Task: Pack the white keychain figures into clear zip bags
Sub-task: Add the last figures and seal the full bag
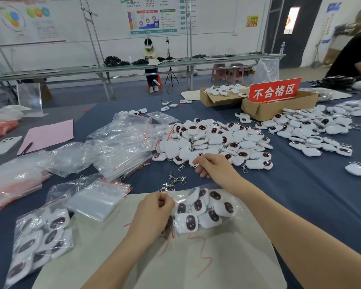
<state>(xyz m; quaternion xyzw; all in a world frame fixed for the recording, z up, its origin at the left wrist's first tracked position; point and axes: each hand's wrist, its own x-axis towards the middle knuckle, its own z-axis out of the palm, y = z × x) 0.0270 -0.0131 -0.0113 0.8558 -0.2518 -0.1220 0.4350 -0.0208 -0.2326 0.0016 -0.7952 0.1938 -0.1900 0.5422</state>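
**Desk:** Where are my hands right now?

**Operator:** My left hand (154, 211) pinches the mouth of the zip bag (204, 207), thumb and fingers curled on the film. My right hand (215, 166) is out at the near edge of the pile of white keychain figures (215, 138), fingers curled down onto one. I cannot tell whether it has actually closed on it.

**Desk:** What does the next move turn on?

**Operator:** I'd say the bag's opening. The bag lies across me on the pale sheet (217, 268), long axis left to right, with its mouth at the left end under my left hand. The pile sits on the counter (300, 195) beyond the bag and a little right, so the right hand is the nearer one. Any figure has to come back toward me and round to that left-hand mouth.

**Desk:** And the figures themselves?

**Operator:** Small white rounded cushions, each with a dark oval panel ringed in red and a metal clasp on a short chain. Several are in the bag, overlapping. They look smooth, and the clasps likely snag.
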